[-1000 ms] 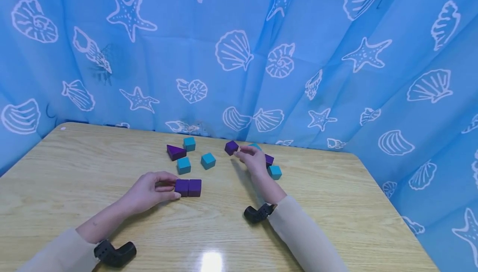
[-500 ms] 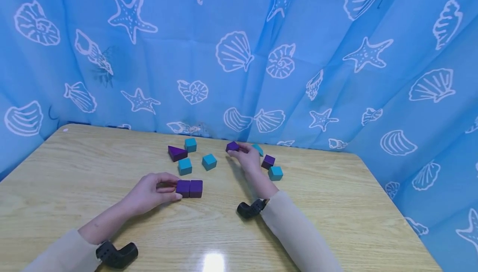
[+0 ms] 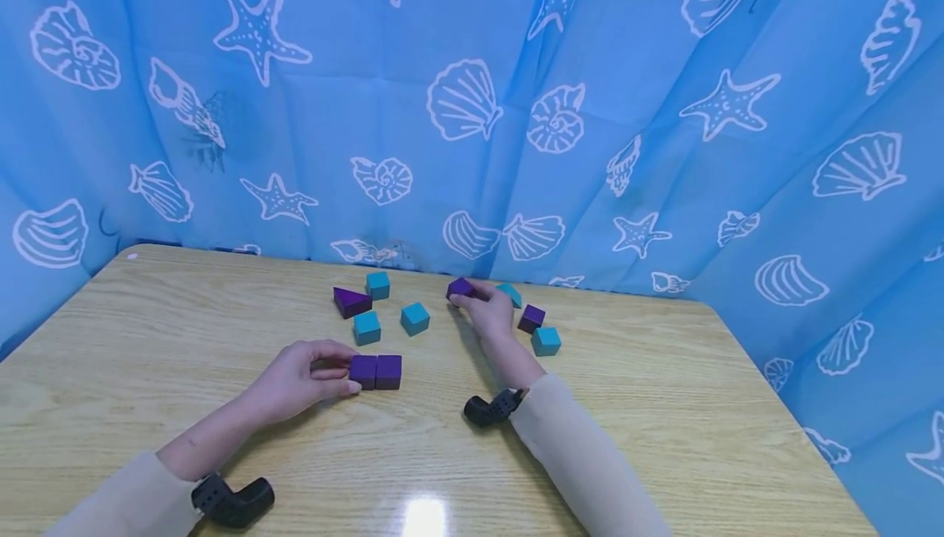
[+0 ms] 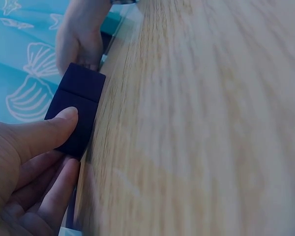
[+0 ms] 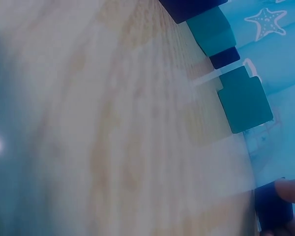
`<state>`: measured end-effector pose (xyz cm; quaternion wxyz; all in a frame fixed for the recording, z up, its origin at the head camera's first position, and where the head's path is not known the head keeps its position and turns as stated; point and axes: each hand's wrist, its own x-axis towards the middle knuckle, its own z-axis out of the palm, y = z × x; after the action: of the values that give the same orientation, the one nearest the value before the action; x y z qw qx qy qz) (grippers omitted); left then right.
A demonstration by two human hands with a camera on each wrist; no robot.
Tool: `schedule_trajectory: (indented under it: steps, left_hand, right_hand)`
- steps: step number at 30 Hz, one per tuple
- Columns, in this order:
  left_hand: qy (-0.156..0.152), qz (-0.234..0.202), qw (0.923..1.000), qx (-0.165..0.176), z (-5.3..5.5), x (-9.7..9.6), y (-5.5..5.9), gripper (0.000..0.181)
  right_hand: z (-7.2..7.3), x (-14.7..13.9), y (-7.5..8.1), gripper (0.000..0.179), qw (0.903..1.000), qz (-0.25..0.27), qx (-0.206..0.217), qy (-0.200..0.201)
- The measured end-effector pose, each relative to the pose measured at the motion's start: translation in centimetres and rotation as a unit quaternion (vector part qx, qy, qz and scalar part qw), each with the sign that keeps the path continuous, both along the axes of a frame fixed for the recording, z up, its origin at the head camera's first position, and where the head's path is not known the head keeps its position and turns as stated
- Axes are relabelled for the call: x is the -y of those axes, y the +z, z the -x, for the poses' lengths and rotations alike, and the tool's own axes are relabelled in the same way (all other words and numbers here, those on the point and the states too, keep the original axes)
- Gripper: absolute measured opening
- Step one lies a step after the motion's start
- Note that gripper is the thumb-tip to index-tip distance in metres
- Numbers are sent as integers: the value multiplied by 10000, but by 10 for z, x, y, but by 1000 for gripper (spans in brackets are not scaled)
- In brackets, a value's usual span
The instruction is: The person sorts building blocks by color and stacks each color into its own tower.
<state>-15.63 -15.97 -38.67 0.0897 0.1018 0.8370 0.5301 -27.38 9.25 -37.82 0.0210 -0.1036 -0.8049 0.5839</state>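
Two purple cubes stand side by side on the wooden table, faces together. My left hand [image 3: 306, 377] pinches the left cube [image 3: 363, 372] between thumb and fingers; the right cube [image 3: 388, 372] sits against its far side. The left wrist view shows the thumb [image 4: 54, 129] lying on the nearer cube. Near the table's back edge, my right hand [image 3: 490, 311] holds another purple cube [image 3: 460, 287] by thumb and fingers, partly covering it. That cube [image 5: 273, 206] also appears at the lower right of the right wrist view.
Left of the right hand lie a purple triangular block [image 3: 351, 302] and teal cubes, one at the back [image 3: 378, 285]. Behind and right of that hand are a teal block [image 3: 510, 295], a purple block [image 3: 532, 319] and a teal cube [image 3: 546, 342]. A blue shell-print curtain [image 3: 398, 111] hangs behind the table.
My right hand has moved slightly left and taken hold of the back purple cube, uncovering the blocks to its right. The left hand stays on its cube.
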Motion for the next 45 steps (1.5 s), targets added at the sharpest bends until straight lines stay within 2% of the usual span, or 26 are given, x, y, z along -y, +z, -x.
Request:
schedule_trajectory:
  steps: [11, 17, 21, 26, 33, 45]
  left_hand:
    - [-40, -38, 10000, 10, 0, 1, -1, 44]
    - [-49, -40, 10000, -12, 1, 1, -1, 45]
    - [-62, -67, 10000, 13, 1, 1, 0, 45]
    - [-100, -127, 9999, 13, 1, 1, 1, 44]
    - [-53, -47, 10000, 37, 1, 1, 2, 44]
    - [-37, 41, 10000, -29, 1, 0, 2, 44]
  right_hand:
    - [-6, -5, 2, 40, 9994, 195, 111, 251]
    - [-13, -8, 8, 44, 9978, 152, 243, 590]
    - [-19, -9, 12, 46, 9953, 299, 281, 874]
    - [-26, -8, 18, 45, 9923, 477, 190, 1124]
    - [-35, -4, 21, 42, 9895, 205, 55, 1428]
    - [-50, 5, 27, 44, 9835, 291, -132, 1780]
